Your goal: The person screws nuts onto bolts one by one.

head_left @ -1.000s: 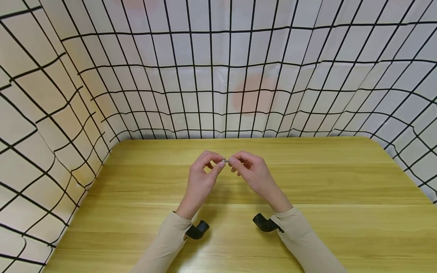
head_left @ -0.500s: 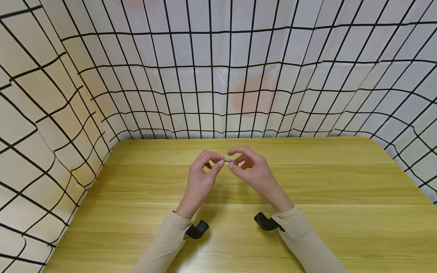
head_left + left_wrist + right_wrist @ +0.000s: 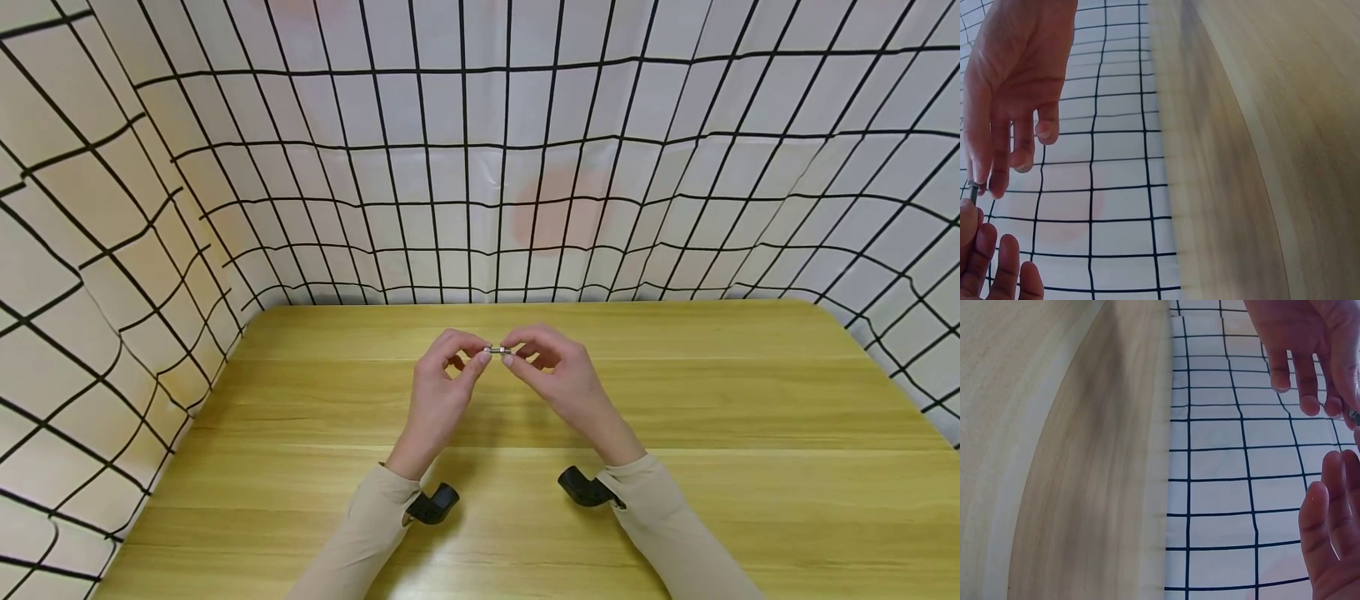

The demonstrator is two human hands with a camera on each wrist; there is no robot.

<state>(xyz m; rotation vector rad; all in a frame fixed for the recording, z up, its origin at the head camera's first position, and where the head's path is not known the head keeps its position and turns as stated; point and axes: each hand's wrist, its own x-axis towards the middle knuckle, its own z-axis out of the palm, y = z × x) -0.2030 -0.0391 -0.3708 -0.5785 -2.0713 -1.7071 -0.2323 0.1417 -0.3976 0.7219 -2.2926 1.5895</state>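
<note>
A small metal bolt (image 3: 494, 351) lies level between the two hands, above the table. Its head end is pinched between thumb and forefinger of the left hand (image 3: 442, 385). A nut (image 3: 503, 351) sits around the shank toward the other end, where the thumb and forefinger of the right hand (image 3: 561, 379) close on it. In the left wrist view a short stretch of the bolt (image 3: 974, 192) shows between the fingertips of both hands. The right wrist view catches both hands at its right edge, with the bolt mostly out of frame.
A wood-grain table (image 3: 480, 517) spreads beneath the hands. White cloth with a black grid (image 3: 420, 175) stands behind it and along its sides. Each wrist carries a black camera mount, at the left cuff (image 3: 433, 505) and the right cuff (image 3: 585, 487).
Half a second ago the right fingers had spread apart, baring the nut; now they have come back together on it. The left hand keeps its pinch, almost still.
</note>
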